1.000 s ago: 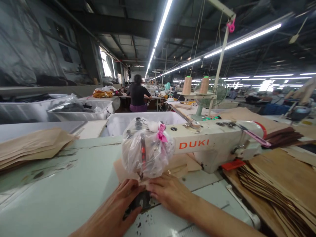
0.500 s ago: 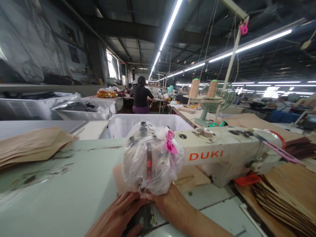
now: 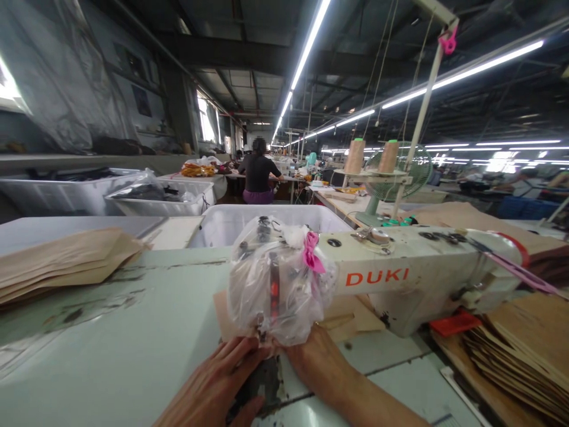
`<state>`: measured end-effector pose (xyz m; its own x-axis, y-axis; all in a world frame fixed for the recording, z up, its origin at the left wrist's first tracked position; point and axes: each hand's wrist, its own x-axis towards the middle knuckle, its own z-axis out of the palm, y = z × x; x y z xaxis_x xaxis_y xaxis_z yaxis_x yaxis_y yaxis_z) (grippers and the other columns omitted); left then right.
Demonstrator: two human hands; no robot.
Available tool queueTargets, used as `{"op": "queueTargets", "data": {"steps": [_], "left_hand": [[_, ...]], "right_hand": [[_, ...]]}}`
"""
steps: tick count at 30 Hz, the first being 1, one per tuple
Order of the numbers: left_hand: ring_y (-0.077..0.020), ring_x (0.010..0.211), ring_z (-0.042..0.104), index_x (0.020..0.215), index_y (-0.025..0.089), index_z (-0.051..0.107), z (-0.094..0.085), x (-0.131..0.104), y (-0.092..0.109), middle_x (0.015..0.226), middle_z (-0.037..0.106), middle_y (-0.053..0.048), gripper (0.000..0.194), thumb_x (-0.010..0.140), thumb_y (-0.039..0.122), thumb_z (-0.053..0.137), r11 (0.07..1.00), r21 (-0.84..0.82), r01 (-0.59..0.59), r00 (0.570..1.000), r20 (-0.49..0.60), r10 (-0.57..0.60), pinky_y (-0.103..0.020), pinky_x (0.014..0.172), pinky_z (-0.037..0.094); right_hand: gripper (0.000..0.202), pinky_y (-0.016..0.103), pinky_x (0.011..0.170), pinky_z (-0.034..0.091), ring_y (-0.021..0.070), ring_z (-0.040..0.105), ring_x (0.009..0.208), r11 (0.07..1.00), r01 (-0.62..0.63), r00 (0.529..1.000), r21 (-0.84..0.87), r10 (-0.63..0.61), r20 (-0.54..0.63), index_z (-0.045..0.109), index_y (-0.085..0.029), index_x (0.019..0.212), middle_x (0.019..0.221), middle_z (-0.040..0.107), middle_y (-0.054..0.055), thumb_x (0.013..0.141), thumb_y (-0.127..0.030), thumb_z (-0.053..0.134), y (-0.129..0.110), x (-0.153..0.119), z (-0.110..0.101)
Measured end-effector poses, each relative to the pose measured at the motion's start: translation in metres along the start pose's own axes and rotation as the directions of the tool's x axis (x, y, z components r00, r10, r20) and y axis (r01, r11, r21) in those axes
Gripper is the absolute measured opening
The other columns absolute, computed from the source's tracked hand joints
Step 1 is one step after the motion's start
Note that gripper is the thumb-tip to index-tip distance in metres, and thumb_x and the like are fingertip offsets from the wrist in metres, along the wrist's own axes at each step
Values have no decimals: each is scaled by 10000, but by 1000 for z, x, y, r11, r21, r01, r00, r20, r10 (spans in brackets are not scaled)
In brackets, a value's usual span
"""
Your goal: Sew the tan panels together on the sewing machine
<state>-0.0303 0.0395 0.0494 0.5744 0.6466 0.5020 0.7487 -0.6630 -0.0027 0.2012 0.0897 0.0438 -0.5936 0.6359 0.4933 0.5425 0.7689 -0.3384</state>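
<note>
Tan workpiece (image 3: 231, 323) lies under the DUKI sewing machine (image 3: 400, 279) head; left hand (image 3: 217, 382) and right hand (image 3: 317, 359) press flat, fingers open, gripping nothing. Bare tabletop (image 3: 111, 356) stretches left of the machine.

2 hands (image 3: 222, 379), 1 sewing machine (image 3: 400, 279), 2 thread cones (image 3: 355, 156), 1 fan (image 3: 402, 172)

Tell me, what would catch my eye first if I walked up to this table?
Probably the white sewing machine in the middle of the table, its head wrapped in a clear plastic bag with a pink bow. Just below the bag, the left hand and right hand lie flat at the needle area. Stacks of brown paper pieces sit at the left, and two thread cones stand behind the machine.
</note>
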Motion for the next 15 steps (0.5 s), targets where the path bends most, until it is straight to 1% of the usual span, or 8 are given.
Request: {"op": "queueTargets", "data": {"steps": [2, 4, 6, 9, 10, 12, 15], "left_hand": [[-284, 1153, 665, 1381, 294, 556, 0, 0, 1, 1334, 653, -66, 560, 836, 383, 654, 999, 29, -13, 1000, -3, 13, -371, 982, 578], [-291, 1161, 659, 1379, 275, 564, -3, 3, 3, 1330, 654, -77, 566, 834, 393, 662, 999, 33, -18, 1000, -6, 19, -369, 969, 586], [-287, 1145, 660, 1363, 262, 579, -7, 8, 5, 1299, 669, -81, 557, 829, 396, 670, 1000, 4, -14, 1000, -1, 14, -353, 956, 590], [-286, 1132, 656, 1349, 254, 587, -12, 13, 7, 1277, 672, -86, 564, 810, 388, 688, 1000, -28, -12, 1000, -6, 11, -345, 944, 591], [-290, 1133, 653, 1351, 253, 584, -11, 13, 7, 1278, 669, -89, 574, 803, 380, 697, 1000, -25, -10, 1000, -1, 10, -348, 942, 591], [-298, 1137, 649, 1368, 255, 568, -6, 9, 4, 1288, 660, -93, 604, 797, 389, 711, 999, -18, -28, 1000, 12, 29, -360, 934, 594], [-321, 1177, 627, 1422, 271, 517, 6, 0, -3, 1342, 621, -102, 641, 829, 444, 690, 998, -19, -58, 998, 9, 58, -407, 947, 588]], "right_hand": [[255, 328, 1015, 490, 227, 638, 1149, 1000, -17, 1000, -10, 17, -2, 701, -248, 1204, 1200, 709, 58, 1014, -223, 533, 1, -1, 1], [265, 352, 1016, 491, 240, 642, 1144, 1000, -21, 999, -20, 20, -26, 700, -252, 1206, 1207, 706, 66, 1003, -205, 535, 1, -1, 1], [282, 365, 991, 506, 251, 659, 1113, 999, -21, 999, -40, 19, -44, 697, -248, 1207, 1198, 710, 71, 982, -177, 543, 1, -1, 1], [273, 363, 915, 540, 268, 690, 1037, 997, -18, 999, -73, 16, -36, 716, -214, 1138, 1110, 738, 83, 926, -133, 565, 0, 0, -1], [272, 358, 895, 546, 270, 694, 1026, 997, -17, 999, -72, 14, -40, 721, -205, 1114, 1093, 741, 87, 914, -119, 559, 1, 0, -1], [286, 354, 903, 541, 268, 689, 1048, 999, -6, 998, -51, 3, -60, 721, -199, 1106, 1112, 735, 94, 910, -105, 535, 2, 0, -2], [316, 361, 956, 520, 262, 670, 1104, 1000, 17, 996, -26, -19, -85, 705, -207, 1166, 1170, 718, 95, 934, -119, 510, 3, 1, -1]]}}
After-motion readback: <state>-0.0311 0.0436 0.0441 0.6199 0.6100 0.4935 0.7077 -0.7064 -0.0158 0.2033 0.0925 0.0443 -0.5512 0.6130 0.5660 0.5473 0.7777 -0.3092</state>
